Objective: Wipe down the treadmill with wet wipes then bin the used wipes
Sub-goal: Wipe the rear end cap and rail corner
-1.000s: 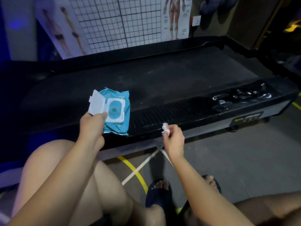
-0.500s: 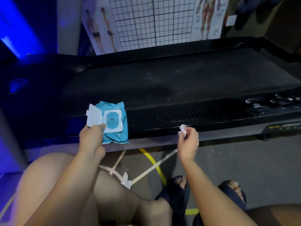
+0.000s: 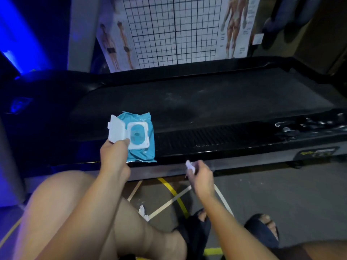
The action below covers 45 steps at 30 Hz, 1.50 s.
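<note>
Treadmill (image 3: 206, 102) stretching across a dim room, blue light glowing at the left.
A chart (image 3: 174, 30) is leaning on the wall behind it, and grey floor (image 3: 281, 199) with tape lines is lying open in front, right of the knees. The near rail is running just beyond both hands. The left hand (image 3: 113, 156) is gripping the blue pack (image 3: 142, 151) over that rail, thumb pressing by its white lid (image 3: 116, 131), which is standing flipped open leftward. The right hand (image 3: 201, 175) is pinching a small white scrap (image 3: 189, 166), blurred, just before the rail. A crumpled wipe (image 3: 143, 212) is lying on the floor beside the left leg.
</note>
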{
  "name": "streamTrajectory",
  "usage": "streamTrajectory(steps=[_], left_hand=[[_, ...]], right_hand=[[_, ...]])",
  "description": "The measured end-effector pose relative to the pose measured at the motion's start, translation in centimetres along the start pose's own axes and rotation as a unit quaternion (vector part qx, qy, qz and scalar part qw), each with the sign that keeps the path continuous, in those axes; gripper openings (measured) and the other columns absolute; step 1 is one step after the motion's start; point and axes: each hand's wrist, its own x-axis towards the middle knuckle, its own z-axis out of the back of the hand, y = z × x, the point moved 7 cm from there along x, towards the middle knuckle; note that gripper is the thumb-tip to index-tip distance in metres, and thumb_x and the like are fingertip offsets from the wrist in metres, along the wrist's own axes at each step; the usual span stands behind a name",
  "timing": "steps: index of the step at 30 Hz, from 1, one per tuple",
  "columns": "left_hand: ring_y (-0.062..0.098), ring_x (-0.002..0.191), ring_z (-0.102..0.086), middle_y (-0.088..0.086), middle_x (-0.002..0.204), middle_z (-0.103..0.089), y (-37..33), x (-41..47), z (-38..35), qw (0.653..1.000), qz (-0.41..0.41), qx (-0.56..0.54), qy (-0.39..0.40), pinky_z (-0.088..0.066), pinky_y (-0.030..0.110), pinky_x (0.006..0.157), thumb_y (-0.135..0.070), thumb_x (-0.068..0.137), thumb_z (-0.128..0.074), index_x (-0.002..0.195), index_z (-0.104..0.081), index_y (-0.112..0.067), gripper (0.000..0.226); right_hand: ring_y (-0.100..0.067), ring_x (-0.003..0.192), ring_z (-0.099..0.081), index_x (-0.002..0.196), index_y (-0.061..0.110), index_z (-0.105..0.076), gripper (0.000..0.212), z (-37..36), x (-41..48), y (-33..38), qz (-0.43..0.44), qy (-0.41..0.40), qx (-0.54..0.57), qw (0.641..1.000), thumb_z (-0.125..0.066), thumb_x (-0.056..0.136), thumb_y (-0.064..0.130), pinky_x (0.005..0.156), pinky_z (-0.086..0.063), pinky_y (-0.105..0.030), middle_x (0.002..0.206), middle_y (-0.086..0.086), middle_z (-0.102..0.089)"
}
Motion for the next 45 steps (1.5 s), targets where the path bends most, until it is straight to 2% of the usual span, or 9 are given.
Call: streamTrajectory(steps=[4,8,12,20,25,29,32,37,45], left_hand=[[0.021,0.101,-0.07,-0.001,0.107,-0.071,0.4,-0.6,-2.2,1.0,0.0,-0.004,0.03,-0.058,0.03,0.072,0.003,0.1,-0.057,0.118,-0.062,-0.02,0.031],[0.022,0.101,-0.071,0.001,0.112,-0.071,0.3,-0.4,-2.9,0.999,0.01,-0.015,0.034,-0.061,0.035,0.079,0.0,0.1,-0.059,0.125,-0.061,-0.021,0.033],[0.023,0.103,-0.071,0.002,0.115,-0.072,0.1,0.0,-3.1,0.999,-0.002,-0.023,0.031,-0.06,0.041,0.09,0.001,0.1,-0.059,0.122,-0.062,-0.023,0.033],[0.025,0.103,-0.072,0.001,0.108,-0.072,0.3,0.4,-4.2,0.999,0.008,-0.03,0.03,-0.06,0.045,0.093,0.003,0.1,-0.056,0.114,-0.063,-0.025,0.032],[0.026,0.101,-0.073,0.002,0.106,-0.074,0.4,0.4,-5.5,0.999,0.01,-0.031,0.044,-0.061,0.047,0.092,0.004,0.098,-0.056,0.112,-0.067,-0.025,0.034],[0.026,0.1,-0.073,0.003,0.109,-0.074,0.3,0.5,-5.5,0.998,0.013,-0.032,0.044,-0.062,0.046,0.089,0.003,0.099,-0.057,0.124,-0.067,-0.022,0.037],[0.025,0.101,-0.073,0.003,0.112,-0.073,0.2,0.6,-4.9,0.999,0.013,-0.03,0.039,-0.062,0.045,0.088,0.001,0.1,-0.058,0.129,-0.066,-0.02,0.037],[0.023,0.1,-0.073,0.004,0.118,-0.072,0.4,0.8,-3.6,0.999,0.018,-0.025,0.023,-0.063,0.041,0.082,-0.003,0.101,-0.06,0.138,-0.062,-0.021,0.042],[0.02,0.096,-0.072,-0.001,0.106,-0.072,0.5,1.5,-2.8,1.0,0.017,-0.021,0.014,-0.062,0.036,0.078,0.0,0.101,-0.057,0.13,-0.064,-0.023,0.037]], right_hand=[[-0.011,0.069,-0.062,0.089,0.021,-0.056,0.011,5.7,2.9,1.0,-0.015,-0.104,0.112,0.988,-0.062,0.095,0.029,0.067,-0.044,-0.03,0.074,0.005,-0.067],[-0.004,0.077,-0.063,0.092,0.019,-0.06,0.007,6.6,6.2,2.8,0.014,-0.081,0.108,0.991,-0.065,0.092,0.024,0.067,-0.043,-0.021,0.084,0.006,-0.067],[-0.012,0.086,-0.06,0.087,0.018,-0.065,0.006,4.6,8.8,5.0,0.116,-0.034,0.006,0.993,-0.069,0.091,0.02,0.077,-0.049,-0.027,0.091,0.006,-0.062],[-0.027,0.085,-0.056,0.09,0.011,-0.073,0.009,1.8,11.3,4.9,0.26,0.065,-0.236,0.934,-0.068,0.09,0.004,0.065,-0.048,-0.033,0.085,0.004,-0.053],[-0.023,0.086,-0.061,0.086,0.015,-0.069,0.004,3.2,10.6,5.1,0.251,0.157,-0.292,0.909,-0.068,0.09,0.014,0.073,-0.052,-0.035,0.09,0.004,-0.05],[-0.021,0.076,-0.065,0.072,0.023,-0.064,0.013,6.0,10.3,4.9,0.146,0.202,-0.343,0.906,-0.069,0.082,0.029,0.067,-0.055,-0.031,0.08,0.008,-0.062],[-0.009,0.07,-0.068,0.073,0.022,-0.069,0.008,9.2,11.5,5.0,0.068,0.159,-0.188,0.967,-0.075,0.077,0.022,0.062,-0.052,-0.019,0.07,0.007,-0.071],[-0.02,0.068,-0.072,0.091,0.024,-0.064,0.02,8.0,12.6,5.9,0.033,0.123,0.048,0.991,-0.078,0.077,0.018,0.073,-0.059,-0.039,0.078,-0.002,-0.072],[-0.024,0.094,-0.057,0.093,0.018,-0.078,0.015,3.5,9.8,5.4,0.206,0.095,-0.245,0.943,-0.063,0.093,0.014,0.076,-0.052,-0.036,0.099,-0.001,-0.063]])
